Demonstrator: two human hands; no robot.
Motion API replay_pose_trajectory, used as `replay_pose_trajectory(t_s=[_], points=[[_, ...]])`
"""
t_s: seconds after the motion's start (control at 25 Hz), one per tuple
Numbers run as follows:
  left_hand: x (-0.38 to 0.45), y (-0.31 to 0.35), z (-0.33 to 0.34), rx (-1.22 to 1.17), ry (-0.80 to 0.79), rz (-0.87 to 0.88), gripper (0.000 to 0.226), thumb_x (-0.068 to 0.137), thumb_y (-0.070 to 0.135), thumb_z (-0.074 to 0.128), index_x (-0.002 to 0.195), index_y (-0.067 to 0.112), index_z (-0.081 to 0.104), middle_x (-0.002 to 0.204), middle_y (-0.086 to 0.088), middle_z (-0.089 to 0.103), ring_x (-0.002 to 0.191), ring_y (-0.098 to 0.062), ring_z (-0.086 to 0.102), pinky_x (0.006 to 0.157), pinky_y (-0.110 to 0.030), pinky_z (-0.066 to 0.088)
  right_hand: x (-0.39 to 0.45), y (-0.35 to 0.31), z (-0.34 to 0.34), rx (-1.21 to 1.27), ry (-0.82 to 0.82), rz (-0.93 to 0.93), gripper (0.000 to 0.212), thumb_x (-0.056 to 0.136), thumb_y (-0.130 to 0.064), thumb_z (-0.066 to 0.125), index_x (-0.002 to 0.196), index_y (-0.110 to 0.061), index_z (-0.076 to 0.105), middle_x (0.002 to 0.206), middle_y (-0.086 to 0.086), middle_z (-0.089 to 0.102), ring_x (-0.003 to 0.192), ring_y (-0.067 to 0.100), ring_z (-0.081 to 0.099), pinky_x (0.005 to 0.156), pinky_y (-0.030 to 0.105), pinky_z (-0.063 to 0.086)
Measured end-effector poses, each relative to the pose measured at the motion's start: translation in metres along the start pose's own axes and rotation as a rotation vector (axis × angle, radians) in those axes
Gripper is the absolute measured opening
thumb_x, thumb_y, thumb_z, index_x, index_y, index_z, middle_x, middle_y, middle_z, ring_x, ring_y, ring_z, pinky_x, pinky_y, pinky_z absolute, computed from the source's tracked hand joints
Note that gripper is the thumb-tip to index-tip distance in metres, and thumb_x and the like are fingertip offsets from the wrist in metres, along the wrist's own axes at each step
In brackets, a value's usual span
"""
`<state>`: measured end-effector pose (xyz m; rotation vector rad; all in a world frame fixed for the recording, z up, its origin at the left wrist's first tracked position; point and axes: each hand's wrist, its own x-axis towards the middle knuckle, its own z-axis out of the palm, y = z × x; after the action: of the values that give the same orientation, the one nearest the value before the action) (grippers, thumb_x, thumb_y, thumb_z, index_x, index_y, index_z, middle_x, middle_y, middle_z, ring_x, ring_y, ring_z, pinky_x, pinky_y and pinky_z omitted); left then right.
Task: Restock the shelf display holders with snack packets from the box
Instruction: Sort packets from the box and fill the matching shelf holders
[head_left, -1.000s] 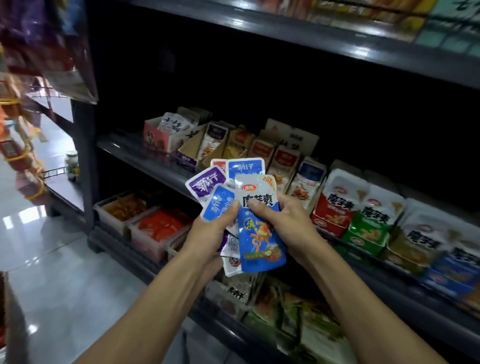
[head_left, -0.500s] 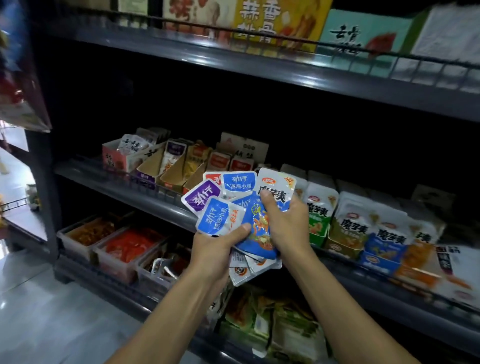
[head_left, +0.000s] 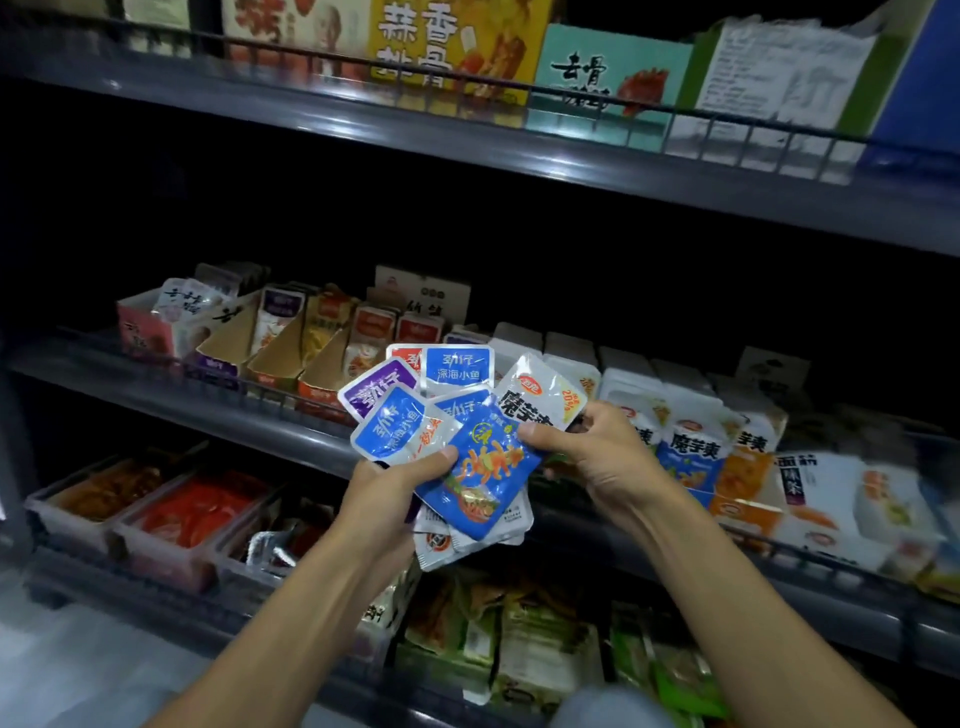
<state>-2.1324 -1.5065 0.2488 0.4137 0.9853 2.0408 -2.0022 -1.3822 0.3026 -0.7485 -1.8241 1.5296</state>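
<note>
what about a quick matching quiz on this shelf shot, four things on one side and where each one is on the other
Things:
1. large blue packet
2. purple packet
3. yellow box
4. clear tub of red snacks

Places:
A. top shelf, behind the wire rail
B. lowest shelf, at the left
C. front of the fan, under the grip of both thumbs
D. upper left of the fan in the left hand

The right hand pinches the large blue packet's top.

Pairs: 1-C, 2-D, 3-A, 4-B
</note>
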Motion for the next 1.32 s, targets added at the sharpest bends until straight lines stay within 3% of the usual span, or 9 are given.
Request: replay_pose_trajectory(t_s=[0.2, 0.28, 0.44, 0.6, 0.8, 1.0, 1.16, 1.32], points=[[0.001, -0.018, 0.024, -0.014, -0.068, -0.097, 0.030, 0.092, 0.005, 0.060, 0.122, 0.002, 0.061, 0.114, -0.018, 0.071, 0.103, -0.036, 0.069, 0.089, -0.055, 0.054, -0.010, 0.010, -0.047, -0.013, 0.130, 0.065, 0.020, 0.077, -0.011, 0.079, 0.089, -0.009, 0.063, 0.070, 0.001, 0.070, 0.049, 0.009, 0.048, 0.045, 0.020, 0.036], [0.004, -0.028, 0.035, 0.047, -0.060, -0.104, 0.029, 0.092, 0.005, 0.061, 0.121, 0.002, 0.061, 0.110, -0.017, 0.072, 0.101, -0.036, 0.070, 0.087, -0.054, 0.055, -0.016, 0.007, -0.080, 0.044, 0.219, 0.016, 0.015, 0.079, -0.008, 0.077, 0.087, -0.007, 0.064, 0.068, 0.005, 0.068, 0.041, 0.005, 0.043, 0.037, 0.015, 0.031], [0.009, -0.050, 0.059, 0.132, -0.047, -0.151, 0.029, 0.089, 0.005, 0.066, 0.118, 0.000, 0.061, 0.104, -0.017, 0.074, 0.096, -0.035, 0.071, 0.085, -0.054, 0.056, -0.023, 0.005, -0.159, 0.093, 0.456, -0.125, 0.010, 0.082, 0.000, 0.072, 0.082, -0.005, 0.063, 0.071, 0.009, 0.065, 0.039, 0.003, 0.046, 0.036, 0.014, 0.035], [0.009, -0.066, 0.078, 0.178, -0.083, -0.177, 0.031, 0.089, 0.007, 0.068, 0.118, 0.001, 0.061, 0.103, -0.015, 0.074, 0.092, -0.034, 0.073, 0.080, -0.053, 0.058, -0.008, 0.022, -0.200, 0.004, 0.575, -0.102, 0.011, 0.081, -0.005, 0.075, 0.085, -0.005, 0.064, 0.082, 0.012, 0.069, 0.045, 0.004, 0.053, 0.041, 0.015, 0.043], [0.010, -0.073, 0.081, 0.237, -0.060, -0.157, 0.027, 0.089, 0.009, 0.068, 0.114, 0.003, 0.062, 0.095, -0.013, 0.076, 0.078, -0.027, 0.075, 0.054, -0.038, 0.059, 0.014, 0.028, -0.197, -0.148, 0.546, -0.226, 0.008, 0.084, -0.007, 0.074, 0.084, -0.010, 0.066, 0.080, 0.002, 0.070, 0.061, 0.007, 0.062, 0.054, 0.023, 0.056], [0.012, -0.072, 0.079, 0.255, -0.037, -0.161, 0.034, 0.087, 0.010, 0.070, 0.119, 0.002, 0.058, 0.094, -0.012, 0.076, 0.078, -0.028, 0.075, 0.054, -0.038, 0.058, 0.011, 0.024, -0.204, -0.427, 0.405, -0.244, 0.006, 0.087, -0.008, 0.070, 0.084, -0.009, 0.065, 0.081, -0.004, 0.068, 0.073, 0.008, 0.066, 0.058, 0.015, 0.055], [0.010, -0.073, 0.080, 0.257, -0.041, -0.163, 0.036, 0.086, 0.009, 0.070, 0.119, 0.001, 0.057, 0.093, -0.014, 0.076, 0.079, -0.029, 0.075, 0.055, -0.040, 0.059, 0.018, 0.029, -0.203, -0.551, 0.327, -0.229, 0.010, 0.086, -0.013, 0.073, 0.083, -0.021, 0.067, 0.087, -0.002, 0.072, 0.078, 0.012, 0.071, 0.069, 0.027, 0.059], [0.007, -0.073, 0.079, 0.245, -0.053, -0.158, 0.030, 0.087, 0.008, 0.069, 0.115, 0.003, 0.058, 0.090, -0.012, 0.077, 0.080, -0.029, 0.075, 0.064, -0.044, 0.059, 0.020, 0.036, -0.190, -0.702, 0.149, -0.047, 0.005, 0.087, -0.012, 0.070, 0.086, -0.011, 0.065, 0.079, 0.004, 0.072, 0.067, 0.008, 0.070, 0.063, 0.024, 0.057]])
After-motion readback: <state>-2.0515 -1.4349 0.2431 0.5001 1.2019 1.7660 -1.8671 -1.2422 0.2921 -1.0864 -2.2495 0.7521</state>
